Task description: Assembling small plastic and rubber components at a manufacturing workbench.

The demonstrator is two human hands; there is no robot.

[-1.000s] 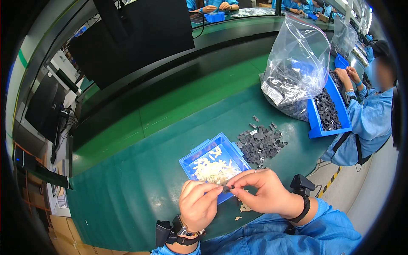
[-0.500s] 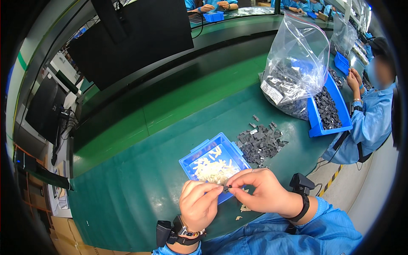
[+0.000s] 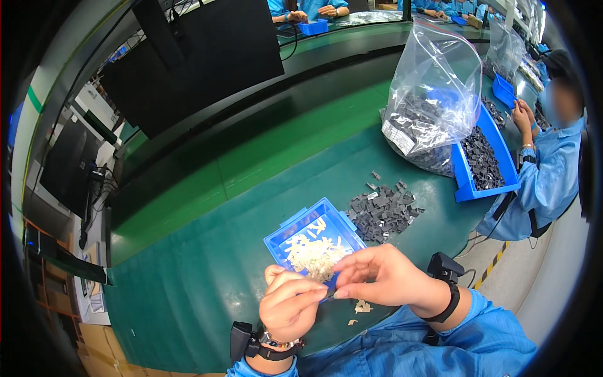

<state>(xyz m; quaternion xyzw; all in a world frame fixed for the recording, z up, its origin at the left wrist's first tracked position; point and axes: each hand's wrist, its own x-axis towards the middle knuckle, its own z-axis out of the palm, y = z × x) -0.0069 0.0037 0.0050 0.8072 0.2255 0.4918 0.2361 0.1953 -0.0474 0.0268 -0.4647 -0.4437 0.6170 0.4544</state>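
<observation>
Over the near edge of a blue tray (image 3: 286,227), my left hand (image 3: 290,308) is closed in a pinch. A small dark plastic piece (image 3: 330,293) shows at its fingertips, partly hidden. My right hand (image 3: 392,279) is close beside it, with bent fingers and a gap between thumb and forefinger; nothing shows in that gap. The tray holds a heap of small cream-coloured pieces (image 3: 314,252). Just beyond my right hand, a loose pile of small dark grey plastic pieces (image 3: 384,212) lies on the green table mat (image 3: 188,276).
A clear plastic bag (image 3: 427,119) of dark pieces leans against a blue bin (image 3: 512,182) of similar pieces at the right. A co-worker (image 3: 546,157) sits beyond it. A few cream pieces (image 3: 362,306) lie near my right wrist. A black monitor (image 3: 195,69) stands at the back left.
My right thumb and forefinger have parted from the dark piece and spread apart. My left hand has shifted slightly left and down, still pinching.
</observation>
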